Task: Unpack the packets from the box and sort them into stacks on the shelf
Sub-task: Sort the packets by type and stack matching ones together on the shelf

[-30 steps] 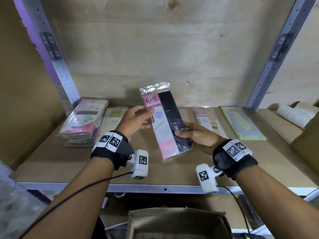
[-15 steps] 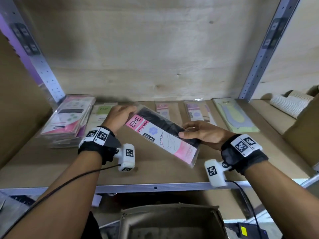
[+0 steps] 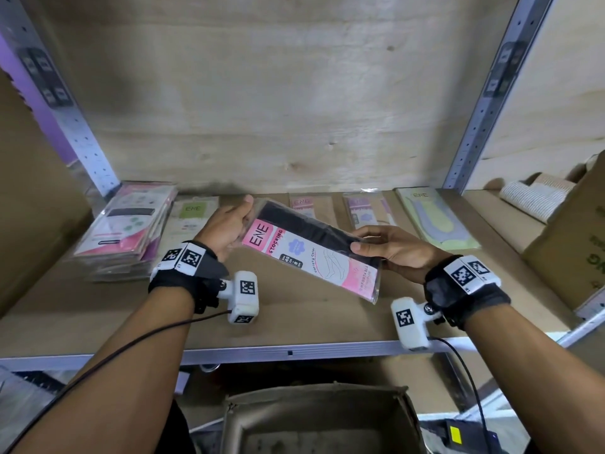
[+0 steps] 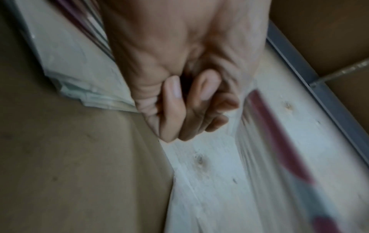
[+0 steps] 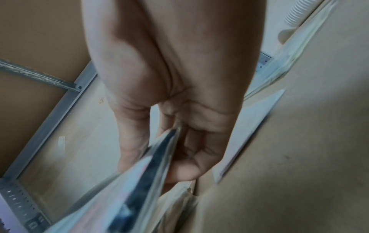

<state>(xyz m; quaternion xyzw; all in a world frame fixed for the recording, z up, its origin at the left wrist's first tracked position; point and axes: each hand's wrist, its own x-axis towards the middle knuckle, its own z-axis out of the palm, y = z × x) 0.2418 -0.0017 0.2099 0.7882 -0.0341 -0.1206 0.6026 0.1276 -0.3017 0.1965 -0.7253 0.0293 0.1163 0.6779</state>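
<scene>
This is a stockroom or shop storeroom: a plywood shelf sits on perforated grey metal uprights, retail sock and stocking packets in clear wrappers lie sorted in rows, and brown cardboard cartons stand nearby.

Right grip pinching, left grip curled

A stack of packets lies left of the hands, single packets behind them on the shelf, the box below.

one held stocking packet, one stack, four flat packets, one open box, two hands.
</scene>
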